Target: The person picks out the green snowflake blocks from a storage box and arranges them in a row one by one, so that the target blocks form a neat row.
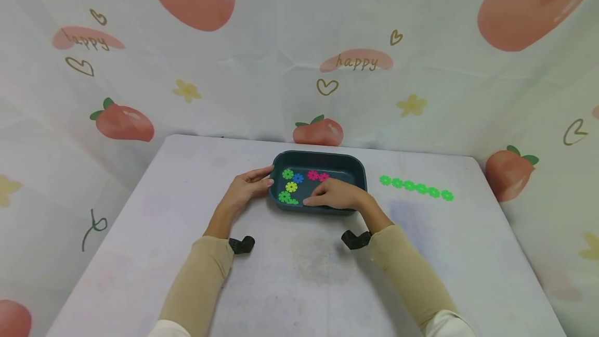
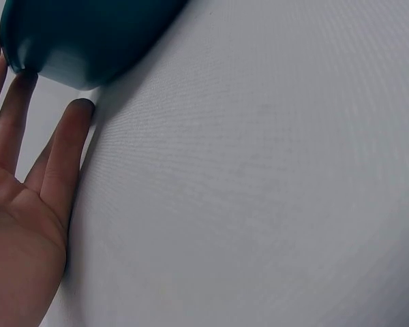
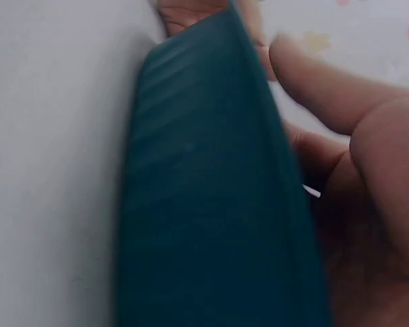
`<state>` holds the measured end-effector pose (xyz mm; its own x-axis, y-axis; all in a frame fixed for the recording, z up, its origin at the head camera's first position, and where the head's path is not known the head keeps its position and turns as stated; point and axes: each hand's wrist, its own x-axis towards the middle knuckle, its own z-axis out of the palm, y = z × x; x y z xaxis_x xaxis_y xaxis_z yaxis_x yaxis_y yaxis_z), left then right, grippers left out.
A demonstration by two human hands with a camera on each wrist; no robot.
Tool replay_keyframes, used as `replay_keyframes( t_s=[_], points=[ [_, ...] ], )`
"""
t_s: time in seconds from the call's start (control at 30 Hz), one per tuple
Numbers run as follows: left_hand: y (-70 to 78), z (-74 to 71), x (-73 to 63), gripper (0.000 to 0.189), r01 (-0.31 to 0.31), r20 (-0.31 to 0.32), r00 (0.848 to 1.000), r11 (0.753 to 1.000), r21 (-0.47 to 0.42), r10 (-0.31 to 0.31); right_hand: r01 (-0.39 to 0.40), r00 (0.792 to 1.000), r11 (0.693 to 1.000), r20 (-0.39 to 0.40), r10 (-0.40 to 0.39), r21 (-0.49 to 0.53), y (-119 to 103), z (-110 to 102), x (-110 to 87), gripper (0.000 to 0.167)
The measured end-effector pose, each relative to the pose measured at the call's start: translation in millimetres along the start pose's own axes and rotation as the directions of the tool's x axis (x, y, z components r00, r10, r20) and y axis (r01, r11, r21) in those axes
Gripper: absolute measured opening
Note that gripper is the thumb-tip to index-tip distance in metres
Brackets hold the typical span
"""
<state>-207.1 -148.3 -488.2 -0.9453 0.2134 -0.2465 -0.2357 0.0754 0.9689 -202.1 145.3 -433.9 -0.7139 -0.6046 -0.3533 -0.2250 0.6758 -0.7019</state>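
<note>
A dark teal plastic tray (image 1: 318, 210) stands on the table, holding flower-shaped toy discs: green (image 1: 287, 174), blue (image 1: 298, 178), yellow (image 1: 291, 186) and pink (image 1: 312, 175) ones. At the tray's left end, my left hand (image 1: 243, 187) touches the outer wall with extended fingers; the left wrist view shows those fingers (image 2: 68, 146) fairly straight. My right hand (image 1: 339, 194) reaches over the near rim into the tray, fingertips low by the green discs at the front left. The tray wall hides part of this hand in the right wrist view, so anything between its fingertips cannot be seen.
A row of several green flower discs (image 1: 416, 187), seemingly joined, lies on the white table (image 1: 299, 285) right of the tray. Behind the table hangs a fruit-printed cloth (image 1: 281, 25). Each wrist carries a black device (image 1: 242, 245).
</note>
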Motion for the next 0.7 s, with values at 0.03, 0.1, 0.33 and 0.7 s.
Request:
replay_keyframes(
  t_s=[0.03, 0.1, 0.33, 0.7],
  points=[
    [0.4, 0.2, -0.1, 0.055, -0.003, 0.003, 1.000, 1.000, 0.004, 0.003, 0.007, 1.000, 1.000, 0.002, -0.007, 0.020, -0.6, -0.7, -2.8, 0.026],
    [1.2, 0.6, -0.3, 0.054, -0.003, 0.003, 1.000, 1.000, 0.000, 0.003, 0.029, 1.000, 0.998, 0.004, -0.029, 0.053, -1.4, -1.5, -7.6, 0.021],
    [1.0, -0.4, -1.8, 0.055, -0.001, 0.004, 1.000, 1.000, -0.018, 0.001, 0.084, 0.994, 0.994, -0.077, -0.079, 0.071, -2.1, -3.4, -15.5, 0.014],
    [1.3, -0.6, -3.2, 0.056, -0.008, 0.011, 1.000, 1.000, -0.004, 0.008, 0.068, 0.976, 0.991, -0.212, -0.043, 0.114, 1.2, -16.8, -31.5, 0.023]
  ],
)
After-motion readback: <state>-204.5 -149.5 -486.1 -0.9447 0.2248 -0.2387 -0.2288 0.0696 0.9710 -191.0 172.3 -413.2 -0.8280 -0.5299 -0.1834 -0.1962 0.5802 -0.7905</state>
